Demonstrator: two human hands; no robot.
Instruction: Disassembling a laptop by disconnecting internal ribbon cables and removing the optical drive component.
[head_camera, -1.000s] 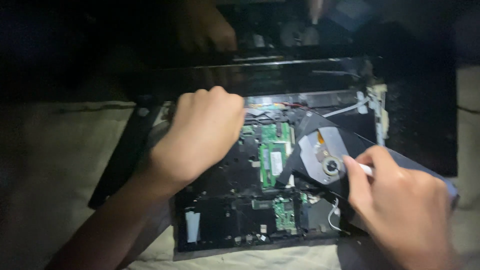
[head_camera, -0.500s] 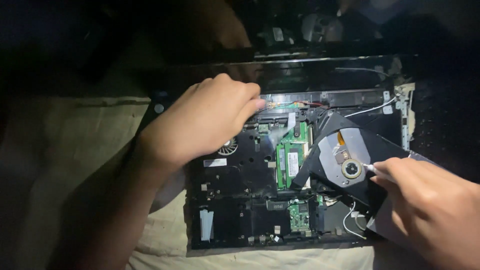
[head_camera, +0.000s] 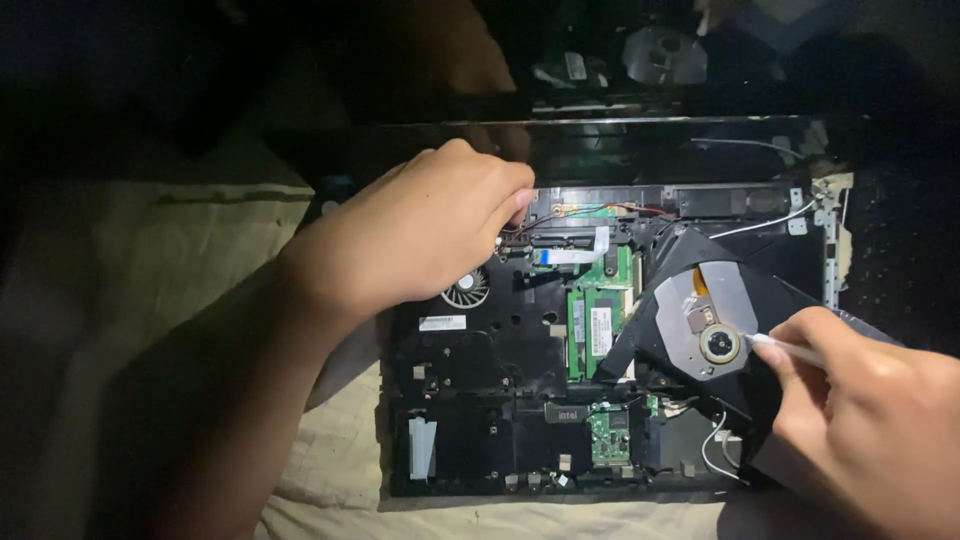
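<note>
An opened laptop base (head_camera: 480, 440) lies on a pale cloth, its green circuit boards (head_camera: 598, 318) and cooling fan (head_camera: 467, 289) exposed. My left hand (head_camera: 425, 232) rests curled on the upper left part of the base, fingertips at the wires near the hinge. An optical disc drive (head_camera: 712, 322) lies tilted over the right side of the base. My right hand (head_camera: 865, 410) holds a thin white stick (head_camera: 785, 349) whose tip touches the round spindle hub (head_camera: 719, 343) of the drive.
The glossy dark laptop screen (head_camera: 620, 150) stands open behind the base and mirrors the parts. White cables (head_camera: 772, 222) run along the right hinge. The pale cloth (head_camera: 190, 260) spreads to the left and front; the surroundings are dark.
The view has shifted so the laptop sits lower and more to the right. My left hand stayed on the upper left of the base. My right hand still holds the stick at the drive's hub.
</note>
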